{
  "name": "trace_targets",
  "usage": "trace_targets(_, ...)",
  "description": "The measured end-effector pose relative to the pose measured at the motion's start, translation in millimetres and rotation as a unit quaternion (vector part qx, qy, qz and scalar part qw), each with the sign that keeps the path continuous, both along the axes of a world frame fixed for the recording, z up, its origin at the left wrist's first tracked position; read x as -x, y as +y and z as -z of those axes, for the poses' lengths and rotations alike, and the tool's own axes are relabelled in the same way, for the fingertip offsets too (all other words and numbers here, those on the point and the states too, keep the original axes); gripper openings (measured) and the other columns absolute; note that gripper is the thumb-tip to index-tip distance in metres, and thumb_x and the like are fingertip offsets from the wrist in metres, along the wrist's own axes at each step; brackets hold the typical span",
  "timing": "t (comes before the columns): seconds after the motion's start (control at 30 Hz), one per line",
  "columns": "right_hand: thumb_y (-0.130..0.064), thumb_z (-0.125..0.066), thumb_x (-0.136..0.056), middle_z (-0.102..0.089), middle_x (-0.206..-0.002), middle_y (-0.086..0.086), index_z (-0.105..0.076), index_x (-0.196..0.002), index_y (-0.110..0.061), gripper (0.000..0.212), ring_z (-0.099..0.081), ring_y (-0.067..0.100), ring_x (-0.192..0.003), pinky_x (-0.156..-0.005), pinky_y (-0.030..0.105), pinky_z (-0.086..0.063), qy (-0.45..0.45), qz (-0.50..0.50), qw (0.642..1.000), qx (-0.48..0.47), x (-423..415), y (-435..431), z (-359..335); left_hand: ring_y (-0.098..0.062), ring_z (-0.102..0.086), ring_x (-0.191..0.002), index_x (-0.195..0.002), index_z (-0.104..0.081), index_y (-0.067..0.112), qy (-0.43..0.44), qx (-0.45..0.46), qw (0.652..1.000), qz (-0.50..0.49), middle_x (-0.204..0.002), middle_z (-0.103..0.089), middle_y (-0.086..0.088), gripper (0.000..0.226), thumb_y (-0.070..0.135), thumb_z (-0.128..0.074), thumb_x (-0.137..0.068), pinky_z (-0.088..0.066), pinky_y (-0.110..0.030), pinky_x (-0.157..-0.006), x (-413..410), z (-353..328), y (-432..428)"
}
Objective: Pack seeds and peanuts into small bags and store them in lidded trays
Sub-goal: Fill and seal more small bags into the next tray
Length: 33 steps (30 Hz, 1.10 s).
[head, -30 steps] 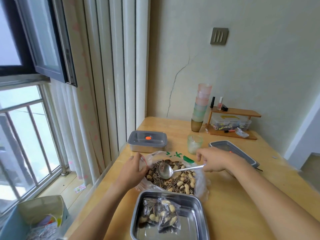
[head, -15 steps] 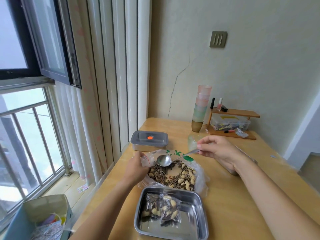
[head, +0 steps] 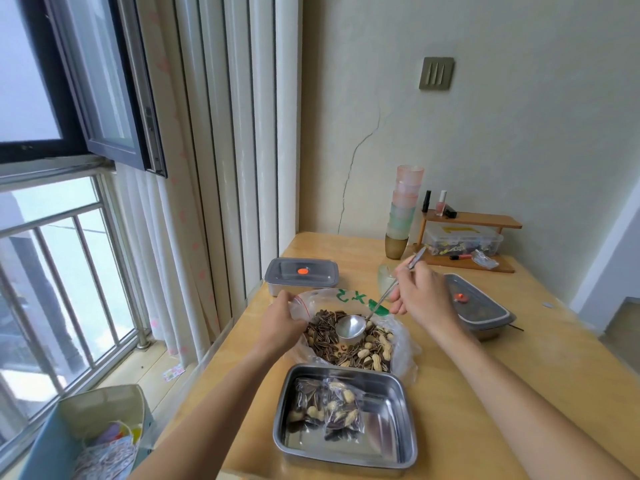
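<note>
left grip (head: 280, 322) holds one big bag (head: 332, 296); right grip (head: 424, 299) pinches one spoon (head: 350, 328); seemingly two packets (head: 341, 410) in tray (head: 391, 439).

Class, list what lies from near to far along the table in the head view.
open steel tray, large bag of seeds and peanuts, lidded tray by the curtain, stack of cups

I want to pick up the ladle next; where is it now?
In the head view the ladle sits mid-table, bowl in the seed bag, handle held by the right hand.
</note>
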State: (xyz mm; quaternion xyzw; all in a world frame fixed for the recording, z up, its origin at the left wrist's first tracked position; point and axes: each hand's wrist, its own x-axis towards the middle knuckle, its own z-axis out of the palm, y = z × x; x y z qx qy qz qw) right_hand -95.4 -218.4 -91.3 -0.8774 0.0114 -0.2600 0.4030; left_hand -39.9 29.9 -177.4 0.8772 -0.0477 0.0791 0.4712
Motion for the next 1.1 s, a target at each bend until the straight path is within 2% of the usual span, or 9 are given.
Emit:
trace_targets(0.13,-0.023,-0.036,-0.111,-0.068,-0.072,0.005,-0.053,-0.093,-0.009,0.028,-0.067,0.008,-0.050,-0.051,0.030,-0.060,0.011,-0.051,0.996,0.076,7,8,0,-0.021,-0.063,-0.102,-0.123,-0.054,0.013,-0.007,0.004,1.000,0.004,-0.111,-0.063,-0.002,0.042,0.002,-0.067,-0.085,-0.056,-0.037,-0.084,0,-5,-5)
trace_targets(0.27,-0.022,-0.037,-0.109,-0.068,-0.073,0.004,-0.051,-0.094,-0.018,0.021,-0.068,0.009,-0.054,-0.056,0.036,-0.061,0.003,-0.085,0.991,0.103,15,19,1,-0.011,-0.060,-0.096,-0.129,-0.054,0.014,-0.028,0.005,0.999,0.022,-0.115,-0.062,0.002,0.046,0.005,-0.067,-0.086,-0.057,-0.031,-0.080,-1,-17,-13)
trace_targets(0.37,-0.021,-0.037,-0.108,-0.068,-0.071,0.006,-0.052,-0.094,-0.016,0.021,-0.069,0.015,-0.055,-0.058,0.039,-0.060,-0.008,-0.083,0.990,0.114,17,25,-1,-0.016,-0.062,-0.110,-0.134,-0.054,0.015,-0.053,0.018,0.998,0.042,-0.127,-0.061,0.002,0.049,0.007,-0.067,-0.088,-0.059,-0.036,-0.088,-2,-31,-21)
trace_targets(0.5,-0.020,-0.036,-0.109,-0.068,-0.069,0.007,-0.053,-0.090,-0.014,0.026,-0.068,0.012,-0.052,-0.054,0.034,-0.060,-0.003,-0.063,0.995,0.074,20,23,4,-0.016,-0.055,-0.125,-0.133,-0.055,0.013,-0.072,0.016,0.994,0.075,-0.133,-0.061,-0.002,0.047,0.005,-0.067,-0.088,-0.054,-0.041,-0.102,-4,-43,-33)
trace_targets(0.63,-0.020,-0.038,-0.110,-0.070,-0.071,0.009,-0.060,-0.096,-0.005,0.030,-0.067,0.010,-0.049,-0.048,0.025,-0.055,0.018,-0.013,1.000,-0.006,19,12,16,-0.019,-0.058,-0.121,-0.134,-0.054,0.011,-0.075,-0.011,0.994,0.074,-0.132,-0.062,-0.004,0.047,0.004,-0.067,-0.089,-0.055,-0.037,-0.097,-4,-41,-36)
trace_targets(0.77,-0.017,-0.042,-0.108,-0.072,-0.070,0.008,-0.062,-0.097,-0.004,0.027,-0.067,0.013,-0.048,-0.046,0.020,-0.050,0.033,0.013,0.997,-0.068,18,3,26,-0.027,-0.059,-0.105,-0.129,-0.051,0.006,-0.005,-0.126,0.991,0.039,-0.119,-0.062,-0.013,0.044,0.006,-0.064,-0.087,-0.056,-0.041,-0.085,-10,-27,-21)
trace_targets(0.9,-0.020,-0.043,-0.109,-0.071,-0.072,0.009,-0.061,-0.097,-0.006,0.026,-0.067,0.013,-0.049,-0.046,0.018,-0.049,0.046,0.013,0.994,-0.101,17,-1,26,-0.034,-0.042,-0.128,-0.130,-0.048,0.014,0.042,-0.298,0.954,0.007,-0.138,-0.048,-0.017,0.045,0.024,-0.066,-0.089,-0.043,-0.042,-0.102,-6,-17,-6)
trace_targets(1.0,-0.021,-0.042,-0.109,-0.072,-0.073,0.009,-0.060,-0.100,-0.008,0.024,-0.068,0.016,-0.051,-0.048,0.020,-0.050,0.047,0.005,0.994,-0.094,15,0,23,-0.035,-0.028,-0.141,-0.137,-0.046,0.021,-0.062,-0.439,0.897,-0.006,-0.151,-0.030,-0.014,0.054,0.038,-0.066,-0.090,-0.032,-0.048,-0.112,3,-14,-7)
trace_targets(1.1,-0.022,-0.043,-0.108,-0.072,-0.074,0.008,-0.060,-0.100,-0.010,0.023,-0.067,0.015,-0.051,-0.048,0.020,-0.050,0.050,0.001,0.995,-0.091,15,2,20,-0.026,-0.042,-0.128,-0.135,-0.047,0.020,-0.179,-0.471,0.863,0.045,-0.139,-0.046,-0.007,0.048,0.035,-0.061,-0.092,-0.035,-0.042,-0.108,9,-11,-18)
